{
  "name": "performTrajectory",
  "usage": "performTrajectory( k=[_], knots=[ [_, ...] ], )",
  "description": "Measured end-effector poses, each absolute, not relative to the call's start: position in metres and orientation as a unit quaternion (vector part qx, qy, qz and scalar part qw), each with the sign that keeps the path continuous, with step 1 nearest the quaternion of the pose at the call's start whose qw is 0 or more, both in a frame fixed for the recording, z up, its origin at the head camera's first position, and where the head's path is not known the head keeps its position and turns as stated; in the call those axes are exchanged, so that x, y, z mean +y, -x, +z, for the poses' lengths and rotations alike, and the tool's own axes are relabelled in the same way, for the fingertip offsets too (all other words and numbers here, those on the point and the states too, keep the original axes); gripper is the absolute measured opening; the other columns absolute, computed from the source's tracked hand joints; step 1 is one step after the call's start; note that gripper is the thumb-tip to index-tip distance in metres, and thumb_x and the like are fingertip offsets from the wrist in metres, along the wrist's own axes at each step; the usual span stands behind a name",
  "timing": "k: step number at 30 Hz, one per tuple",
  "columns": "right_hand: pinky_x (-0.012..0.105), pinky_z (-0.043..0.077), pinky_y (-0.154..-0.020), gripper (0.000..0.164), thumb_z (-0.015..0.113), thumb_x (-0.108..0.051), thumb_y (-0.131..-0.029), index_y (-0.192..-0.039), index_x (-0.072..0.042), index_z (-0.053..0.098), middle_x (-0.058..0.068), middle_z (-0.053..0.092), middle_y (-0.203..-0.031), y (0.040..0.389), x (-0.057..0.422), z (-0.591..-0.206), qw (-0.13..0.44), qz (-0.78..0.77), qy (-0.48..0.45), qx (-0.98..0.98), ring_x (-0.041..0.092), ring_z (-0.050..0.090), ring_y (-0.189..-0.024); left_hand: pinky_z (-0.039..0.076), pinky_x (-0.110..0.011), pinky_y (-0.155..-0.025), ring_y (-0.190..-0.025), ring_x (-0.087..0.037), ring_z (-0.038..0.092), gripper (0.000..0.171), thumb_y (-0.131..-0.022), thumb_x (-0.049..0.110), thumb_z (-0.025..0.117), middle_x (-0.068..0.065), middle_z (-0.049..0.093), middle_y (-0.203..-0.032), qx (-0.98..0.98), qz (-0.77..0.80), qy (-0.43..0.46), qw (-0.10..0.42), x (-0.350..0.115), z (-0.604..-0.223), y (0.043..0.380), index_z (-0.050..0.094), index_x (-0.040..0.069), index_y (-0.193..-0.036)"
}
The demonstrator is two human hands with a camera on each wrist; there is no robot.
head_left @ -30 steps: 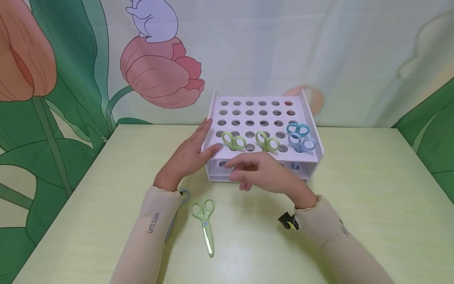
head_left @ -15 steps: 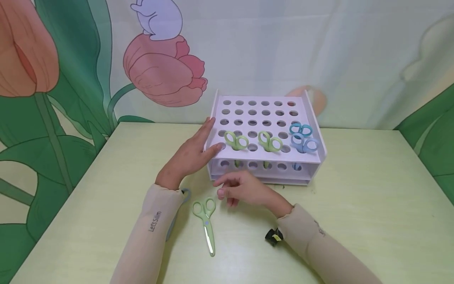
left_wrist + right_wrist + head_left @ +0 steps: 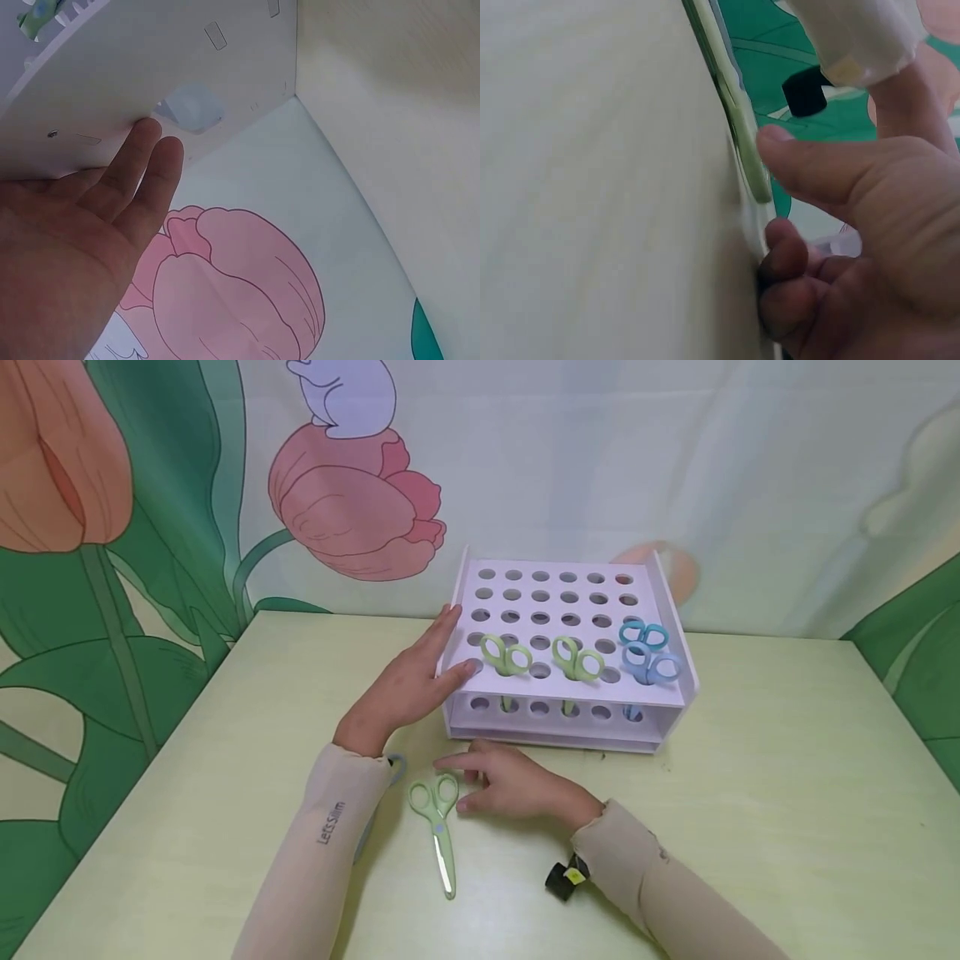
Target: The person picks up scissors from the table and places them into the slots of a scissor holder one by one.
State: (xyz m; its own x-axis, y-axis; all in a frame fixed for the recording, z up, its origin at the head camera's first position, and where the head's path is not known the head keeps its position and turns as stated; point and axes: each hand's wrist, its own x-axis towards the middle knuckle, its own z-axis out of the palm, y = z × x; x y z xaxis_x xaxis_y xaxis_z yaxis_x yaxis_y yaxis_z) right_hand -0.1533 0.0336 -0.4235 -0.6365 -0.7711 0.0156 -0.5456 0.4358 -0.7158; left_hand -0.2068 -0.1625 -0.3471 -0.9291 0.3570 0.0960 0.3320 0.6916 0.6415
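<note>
My left hand [image 3: 405, 689] rests against the left side of a white perforated rack [image 3: 540, 687], its thumb on the top plate near the front. In the left wrist view, straight fingers [image 3: 161, 169] touch the rack's side wall [image 3: 225, 67]. On the table, green scissors [image 3: 435, 827] lie with their handle loops toward the rack. Beside those loops is my right hand [image 3: 510, 781], thumb and forefinger apart, holding nothing. In the right wrist view, the thumb [image 3: 810, 161] is close to the green scissors [image 3: 750, 154]; whether it touches them I cannot tell.
Two green scissors [image 3: 577, 660], a light blue pair [image 3: 651, 664] and a teal pair [image 3: 643, 635] stand in the rack's holes. Another blue pair [image 3: 397, 768] lies partly hidden under the left sleeve. A patterned curtain [image 3: 570, 460] hangs behind the table [image 3: 787, 777].
My right hand has moved down and left from the rack's front to the handles of the green scissors on the table. The left hand stays at the rack; the view has shifted slightly.
</note>
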Motion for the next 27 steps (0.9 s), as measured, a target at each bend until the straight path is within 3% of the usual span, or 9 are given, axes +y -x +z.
performTrajectory(
  k=[8, 15, 22, 27],
  knots=[
    [0.029, 0.042, -0.067, 0.037, 0.085, -0.026, -0.082, -0.113, -0.024, 0.066, -0.01, 0.053, -0.072, 0.147, 0.028, -0.419, 0.17, -0.273, 0.395, 0.861, 0.007, 0.049, -0.068, 0.023, -0.046, -0.118, -0.151, -0.021, 0.019, 0.081, -0.102, 0.047, 0.054, 0.005, 0.004, -0.168, 0.919, 0.346, -0.187, 0.025, -0.162, -0.347, 0.208, 0.006, 0.027, -0.164],
    [0.027, 0.04, -0.066, 0.032, 0.085, -0.03, -0.081, -0.101, -0.023, 0.06, -0.012, 0.051, -0.066, 0.146, 0.03, -0.415, 0.193, -0.265, 0.411, 0.85, 0.005, 0.047, -0.065, 0.023, -0.046, -0.118, -0.151, -0.02, 0.017, 0.081, -0.102, 0.049, 0.055, 0.005, 0.004, -0.168, 0.917, 0.351, -0.186, 0.022, -0.163, -0.348, 0.208, 0.007, 0.029, -0.164],
    [0.023, 0.038, -0.065, 0.03, 0.082, -0.019, -0.082, -0.092, -0.018, 0.053, -0.012, 0.048, -0.067, 0.151, 0.039, -0.411, 0.229, -0.344, 0.411, 0.813, 0.003, 0.045, -0.066, 0.022, -0.047, -0.118, -0.151, -0.021, 0.016, 0.082, -0.101, 0.051, 0.054, 0.002, 0.006, -0.169, 0.914, 0.356, -0.191, 0.02, -0.164, -0.349, 0.208, 0.007, 0.028, -0.164],
    [0.023, 0.043, -0.063, 0.026, 0.08, -0.008, -0.084, -0.097, -0.011, 0.057, -0.007, 0.058, -0.07, 0.157, 0.047, -0.406, 0.267, -0.435, 0.381, 0.771, 0.005, 0.051, -0.063, 0.022, -0.047, -0.118, -0.151, -0.02, 0.017, 0.082, -0.101, 0.051, 0.054, 0.001, 0.005, -0.169, 0.914, 0.357, -0.193, 0.018, -0.164, -0.349, 0.208, 0.007, 0.027, -0.164]
  ],
)
